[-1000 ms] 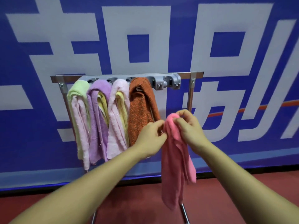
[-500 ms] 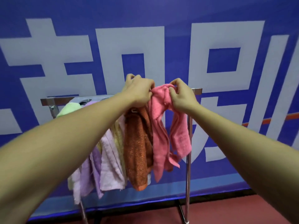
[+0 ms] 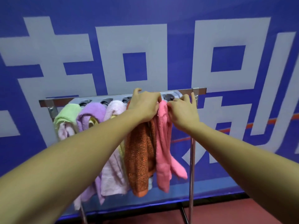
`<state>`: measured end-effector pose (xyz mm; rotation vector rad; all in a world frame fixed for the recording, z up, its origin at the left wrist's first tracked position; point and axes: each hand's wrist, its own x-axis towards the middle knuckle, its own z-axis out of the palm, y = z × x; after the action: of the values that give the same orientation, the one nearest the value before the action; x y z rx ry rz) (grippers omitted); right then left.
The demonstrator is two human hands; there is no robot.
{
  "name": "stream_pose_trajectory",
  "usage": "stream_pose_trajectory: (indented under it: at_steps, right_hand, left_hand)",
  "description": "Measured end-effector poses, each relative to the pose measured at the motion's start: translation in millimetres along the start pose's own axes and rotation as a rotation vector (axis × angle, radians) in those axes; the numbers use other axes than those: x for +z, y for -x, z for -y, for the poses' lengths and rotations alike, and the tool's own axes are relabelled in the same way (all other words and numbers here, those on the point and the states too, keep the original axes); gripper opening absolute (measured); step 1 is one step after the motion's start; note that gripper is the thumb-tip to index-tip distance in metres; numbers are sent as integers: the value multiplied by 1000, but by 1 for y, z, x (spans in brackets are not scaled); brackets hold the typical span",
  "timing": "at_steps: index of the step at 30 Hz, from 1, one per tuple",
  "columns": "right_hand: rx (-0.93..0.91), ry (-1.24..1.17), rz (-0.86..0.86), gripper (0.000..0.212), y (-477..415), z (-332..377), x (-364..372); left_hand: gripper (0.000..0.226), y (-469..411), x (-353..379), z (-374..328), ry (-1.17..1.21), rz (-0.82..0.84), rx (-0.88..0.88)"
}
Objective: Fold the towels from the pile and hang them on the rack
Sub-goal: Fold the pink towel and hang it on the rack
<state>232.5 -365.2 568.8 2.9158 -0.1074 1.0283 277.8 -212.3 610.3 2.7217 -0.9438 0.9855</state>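
Note:
A pink towel (image 3: pixel 163 143) hangs folded from the grey holder strip on the metal rack (image 3: pixel 199 91), near its right end. My left hand (image 3: pixel 144 105) grips the towel's top from the left and my right hand (image 3: pixel 183 110) pinches it from the right. Beside it to the left hang an orange towel (image 3: pixel 140 159), a pale pink towel (image 3: pixel 113 173), a purple towel (image 3: pixel 91 110) and a green towel (image 3: pixel 68 113). My left forearm hides part of those towels.
A blue banner with large white characters (image 3: pixel 145 38) stands right behind the rack. The rack's right post (image 3: pixel 191 167) runs down to a red floor (image 3: pixel 226 212). No towel pile is in view.
Both hands carried the pink towel up from waist height to the rack's holder strip and now press its top in place; the camera came closer to the rack.

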Motion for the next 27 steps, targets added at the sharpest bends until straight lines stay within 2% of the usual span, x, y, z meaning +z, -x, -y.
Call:
stream_pose_trajectory:
  at_steps: [4,7,11,13,15,18,21,24,27]
  right_hand:
    - [96,-274,-86,32,9,3,-3]
    - [57,-265,-43,37,9,10,-2]
    - [96,-340,12,39,9,13,-8]
    - [96,-348,12,39,12,12,-9]
    - [104,-369,-15,39,17,15,-12]
    - [104,-409,-91,37,29,21,-16]
    - [87,-488,-210,35,47,26,-21]
    - [112,-597,-236,37,69,32,-25]
    - [178,-748,-190,39,103,40,-18]
  left_hand:
    - [28,6,4,-1,17,71,-16]
    - [31,6,3,-2,-55,108,5]
    - [19,11,0,-8,-206,126,52]
    - [17,15,0,-9,-215,70,33]
    - [19,22,-1,-9,-196,-55,4]
    - [27,37,-2,-12,-121,-247,-19]
    - [24,59,-3,-17,16,-321,-9]
    - [25,95,-8,-32,243,-308,-20]
    - [26,143,-1,-47,554,-213,-125]
